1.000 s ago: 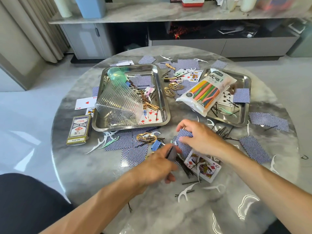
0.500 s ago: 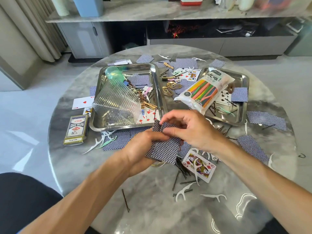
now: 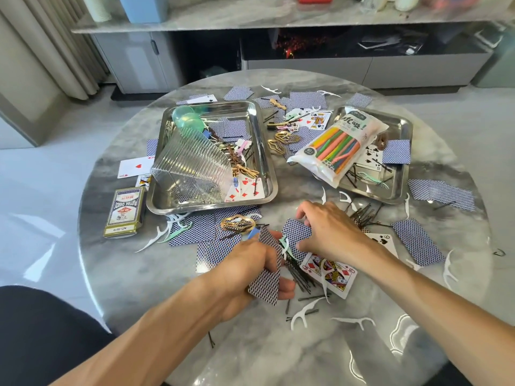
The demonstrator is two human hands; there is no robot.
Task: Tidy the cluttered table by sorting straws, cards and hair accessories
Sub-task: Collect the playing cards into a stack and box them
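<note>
My left hand grips a small stack of blue-backed playing cards just above the round marble table. My right hand pinches another blue-backed card lying on the table beside it. Black hairpins and a queen of diamonds card lie under and between my hands. A gold hair clip sits just beyond my left hand. A bag of coloured straws leans on the right steel tray.
The left steel tray holds a tipped ribbed clear cup, cards and hair clips. A card box lies at the left. Loose cards, white floss picks and hairpins are scattered over the table.
My hands came together over the cards, then my right hand moved away to another card on the table. My left hand now holds the gathered cards lower, turned on edge.
</note>
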